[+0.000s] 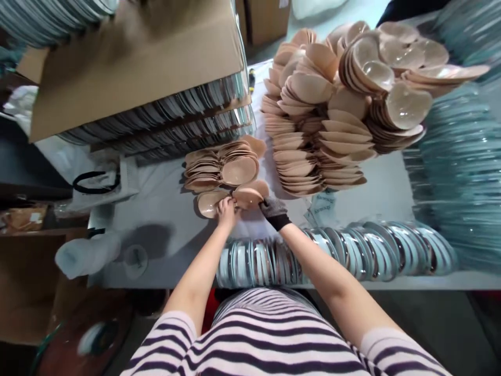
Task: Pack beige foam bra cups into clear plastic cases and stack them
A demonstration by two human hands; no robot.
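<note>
Large heaps of beige cup-shaped pads (332, 104) fill the white table (164, 235) behind; a row of clear plastic discs (352, 256) lines its near edge, a cardboard box (136, 57) left. The pair of beige soft cups (235, 198) lies mid-table, judged light, floppy, best gripped at rims. Bare left hand (227, 211) pinches the cups' join; gloved right hand (274, 210) pinches the right cup's edge.

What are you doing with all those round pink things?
A person in a striped top stands at a white table. The bare left hand and the gloved right hand are both on a pair of beige cups lying on the table. A short stack of the same cups sits just behind, with tall piles further back. Shiny round trays lie in a row near the front edge.
</note>
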